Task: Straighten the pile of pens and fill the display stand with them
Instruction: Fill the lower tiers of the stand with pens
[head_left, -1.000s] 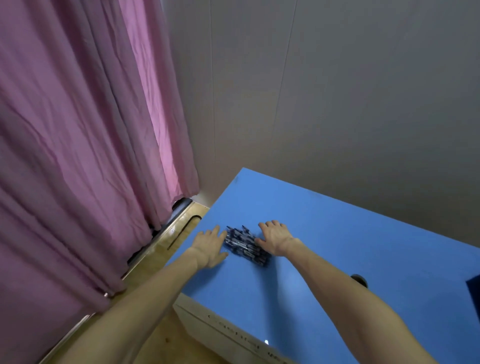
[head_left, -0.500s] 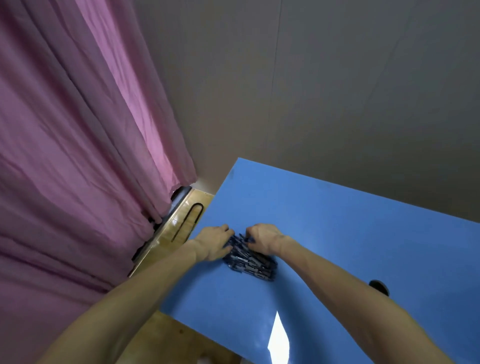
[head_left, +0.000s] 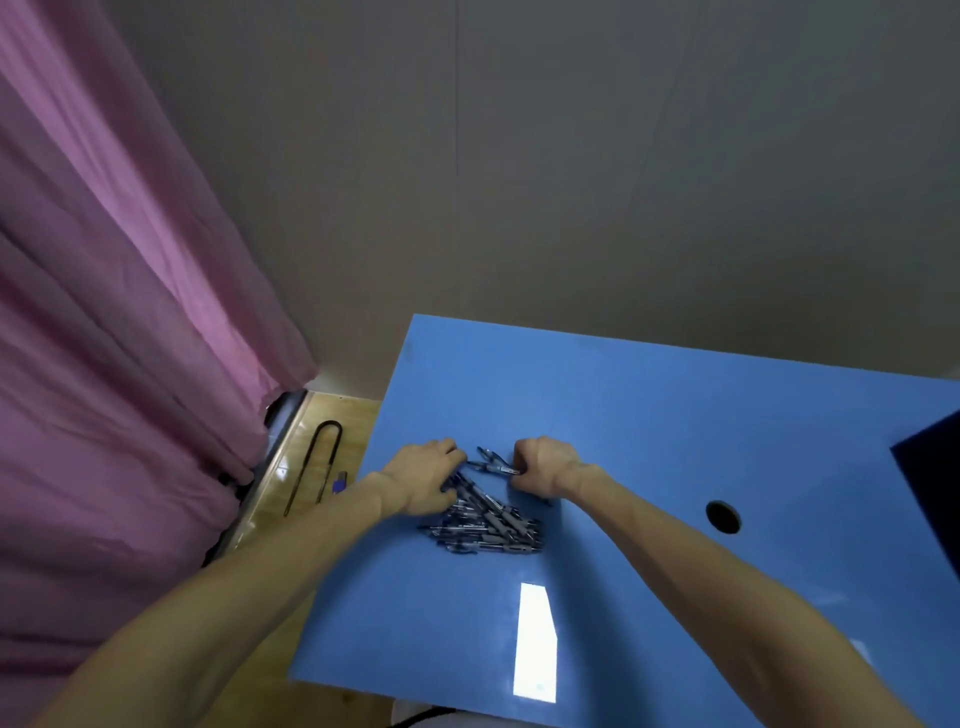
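Observation:
A loose pile of dark pens (head_left: 485, 522) lies on the blue table (head_left: 649, 415) near its left edge. My left hand (head_left: 423, 475) sits at the pile's upper left with fingers curled onto some pens. My right hand (head_left: 545, 465) is at the upper right, fingers curled around the end of a pen or two (head_left: 496, 465) that stick out between the hands. Only a dark corner (head_left: 930, 478) shows at the right edge, and I cannot tell whether it is the display stand.
A round cable hole (head_left: 723, 516) is in the table to the right. A pink curtain (head_left: 119, 338) hangs at the left, over a wooden floor with a black U-shaped bar (head_left: 314, 467). A bright light patch (head_left: 535, 642) reflects near the table's front edge.
Both hands went from flat beside the pile to curled onto its upper pens. The view swung so the table sits more squarely ahead.

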